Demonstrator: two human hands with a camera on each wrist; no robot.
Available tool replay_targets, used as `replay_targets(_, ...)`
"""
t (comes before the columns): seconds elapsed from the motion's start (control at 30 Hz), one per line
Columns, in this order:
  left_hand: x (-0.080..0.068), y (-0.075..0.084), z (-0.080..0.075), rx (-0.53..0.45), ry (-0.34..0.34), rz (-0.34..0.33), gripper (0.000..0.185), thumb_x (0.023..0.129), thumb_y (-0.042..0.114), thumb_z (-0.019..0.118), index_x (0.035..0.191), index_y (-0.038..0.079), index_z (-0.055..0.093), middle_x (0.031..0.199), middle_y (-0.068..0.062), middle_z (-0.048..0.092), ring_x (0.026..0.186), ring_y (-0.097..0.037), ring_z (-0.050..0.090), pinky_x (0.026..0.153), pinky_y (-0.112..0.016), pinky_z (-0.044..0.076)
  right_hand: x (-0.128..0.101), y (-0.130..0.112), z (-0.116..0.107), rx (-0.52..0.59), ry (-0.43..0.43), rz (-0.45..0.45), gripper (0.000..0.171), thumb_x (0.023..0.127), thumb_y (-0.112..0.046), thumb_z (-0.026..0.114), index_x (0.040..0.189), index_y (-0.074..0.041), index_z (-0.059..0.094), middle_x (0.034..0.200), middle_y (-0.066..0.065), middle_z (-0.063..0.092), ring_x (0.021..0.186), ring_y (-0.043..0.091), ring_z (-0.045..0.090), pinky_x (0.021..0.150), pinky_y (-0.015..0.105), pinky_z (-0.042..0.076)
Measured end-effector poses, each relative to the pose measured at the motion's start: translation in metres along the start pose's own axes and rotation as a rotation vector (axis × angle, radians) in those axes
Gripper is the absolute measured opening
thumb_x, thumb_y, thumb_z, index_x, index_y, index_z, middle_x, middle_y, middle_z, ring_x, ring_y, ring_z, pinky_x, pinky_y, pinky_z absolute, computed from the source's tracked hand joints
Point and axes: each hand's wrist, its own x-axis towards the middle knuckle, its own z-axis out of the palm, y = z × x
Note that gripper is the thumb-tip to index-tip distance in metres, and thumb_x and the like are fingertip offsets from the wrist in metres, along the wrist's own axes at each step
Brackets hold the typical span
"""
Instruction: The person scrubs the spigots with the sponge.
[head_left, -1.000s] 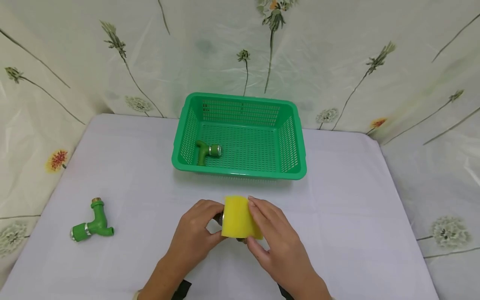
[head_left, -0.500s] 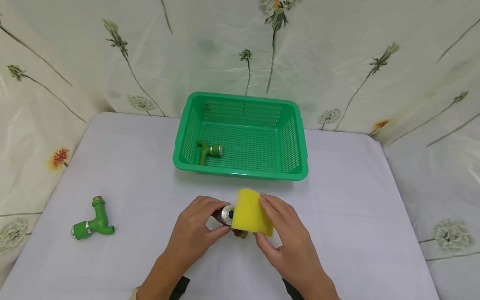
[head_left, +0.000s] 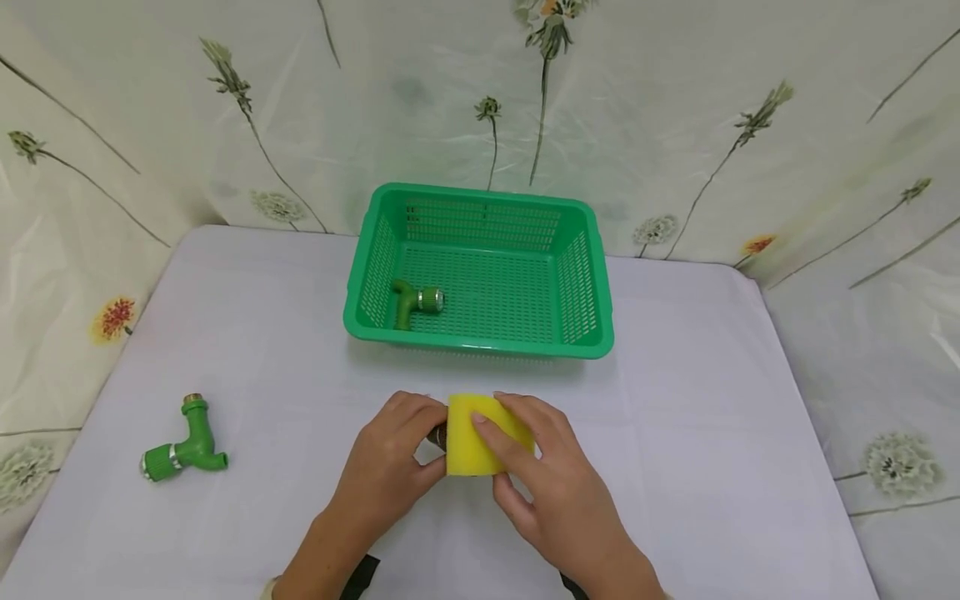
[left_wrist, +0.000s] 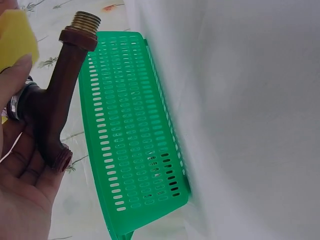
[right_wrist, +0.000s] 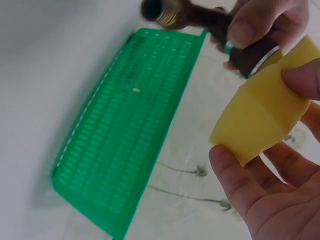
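The left hand (head_left: 390,467) is gripping a brown tap (left_wrist: 50,115) above the worktop (head_left: 712,433), its brass-threaded end seemingly pointing toward the green basket (head_left: 480,342). The right hand (head_left: 547,483) is pinching a yellow sponge (head_left: 476,442), folding it over the tap's right side.

A basket (head_left: 592,333) is set at the back middle of the table (head_left: 712,417), with one tap (head_left: 415,302) lying in its left part. Another tap (head_left: 183,450) is placed far to the left, near the front. A sponge (head_left: 468,446) is held before the basket.
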Motion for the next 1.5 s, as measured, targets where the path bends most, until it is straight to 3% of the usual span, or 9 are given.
replay_targets(0.17, -0.001, -0.002, -0.001, -0.048, -0.017, -0.005, 0.049, 0.072, 0.016, 0.099, 0.114, 0.01, 0.075, 0.111, 0.004, 0.069, 0.107, -0.013, 0.061, 0.089, -0.025, 0.058, -0.01, 0.015, -0.001, -0.047, 0.002, 0.067, 0.061, 0.081, 0.001, 0.069, 0.14, -0.015, 0.067, 0.143, 0.014, 0.056, 0.129, 0.034, 0.052, 0.113, 0.021, 0.039)
replay_targets(0.33, -0.001, -0.004, -0.005, -0.211, 0.027, -0.06, 0.05, 0.073, 0.016, 0.098, 0.117, 0.015, 0.074, 0.113, 0.009, 0.069, 0.108, -0.011, 0.062, 0.091, -0.026, 0.057, -0.022, 0.026, -0.002, -0.07, -0.012, 0.202, 0.062, 0.082, 0.0, 0.078, 0.141, -0.017, 0.066, 0.146, 0.007, 0.056, 0.13, 0.026, 0.053, 0.108, 0.013, 0.04)
replay_targets(0.53, 0.001, -0.004, -0.01, -0.316, 0.068, -0.091, 0.049, 0.076, 0.017, 0.096, 0.12, 0.021, 0.074, 0.116, 0.012, 0.069, 0.109, -0.011, 0.062, 0.092, -0.024, 0.056, -0.029, 0.026, -0.002, 0.133, -0.056, 0.353, 0.064, 0.088, -0.001, 0.08, 0.147, -0.019, 0.062, 0.15, 0.0, 0.053, 0.133, 0.02, 0.054, 0.104, 0.016, 0.046)
replay_targets(0.73, 0.0, -0.003, -0.008, -0.327, 0.076, -0.128, 0.048, 0.077, 0.015, 0.096, 0.119, 0.017, 0.074, 0.116, 0.012, 0.07, 0.109, -0.01, 0.063, 0.087, -0.028, 0.059, -0.021, 0.015, -0.002, 0.302, -0.047, 0.33, 0.064, 0.088, 0.002, 0.078, 0.146, -0.02, 0.062, 0.15, -0.002, 0.054, 0.134, 0.021, 0.055, 0.108, 0.023, 0.047)
replay_targets(0.87, 0.0, -0.003, -0.008, -0.31, 0.081, -0.125, 0.047, 0.077, 0.014, 0.096, 0.119, 0.016, 0.074, 0.116, 0.011, 0.07, 0.109, -0.011, 0.063, 0.09, -0.028, 0.058, -0.019, 0.01, 0.004, 0.216, -0.09, 0.302, 0.06, 0.087, 0.001, 0.073, 0.143, -0.021, 0.066, 0.149, -0.002, 0.053, 0.133, 0.019, 0.051, 0.105, 0.025, 0.05)
replay_targets(1.03, 0.0, -0.004, -0.01, -0.315, 0.061, -0.105, 0.048, 0.078, 0.014, 0.095, 0.121, 0.019, 0.074, 0.118, 0.012, 0.071, 0.115, -0.012, 0.061, 0.097, -0.027, 0.055, -0.026, 0.011, 0.006, 0.085, -0.149, 0.346, 0.056, 0.083, -0.003, 0.071, 0.135, -0.025, 0.072, 0.142, -0.007, 0.057, 0.13, 0.015, 0.049, 0.098, 0.038, 0.055)
replay_targets(1.2, 0.001, -0.004, -0.012, -0.337, 0.071, -0.088, 0.048, 0.079, 0.012, 0.094, 0.122, 0.018, 0.074, 0.118, 0.009, 0.072, 0.117, -0.016, 0.061, 0.099, -0.026, 0.053, -0.038, 0.018, 0.002, 0.083, -0.168, 0.427, 0.057, 0.083, -0.002, 0.073, 0.134, -0.027, 0.072, 0.14, -0.01, 0.057, 0.128, 0.011, 0.05, 0.096, 0.04, 0.057)
replay_targets(1.37, 0.002, -0.001, -0.013, -0.421, 0.106, -0.203, 0.045, 0.082, 0.011, 0.092, 0.121, 0.017, 0.072, 0.117, 0.008, 0.071, 0.111, -0.013, 0.064, 0.096, -0.024, 0.055, -0.046, 0.023, -0.002, 0.195, -0.101, 0.441, 0.058, 0.087, 0.001, 0.076, 0.138, -0.026, 0.069, 0.141, -0.011, 0.058, 0.126, 0.012, 0.056, 0.098, 0.03, 0.056)
replay_targets(1.5, 0.002, 0.005, -0.014, -0.607, 0.165, -0.405, 0.039, 0.084, 0.006, 0.089, 0.118, 0.011, 0.07, 0.113, 0.0, 0.071, 0.101, -0.017, 0.072, 0.088, -0.031, 0.061, -0.046, 0.023, 0.003, 0.313, -0.062, 0.456, 0.056, 0.094, -0.006, 0.077, 0.144, -0.027, 0.064, 0.14, -0.01, 0.059, 0.123, 0.015, 0.062, 0.097, 0.03, 0.057)
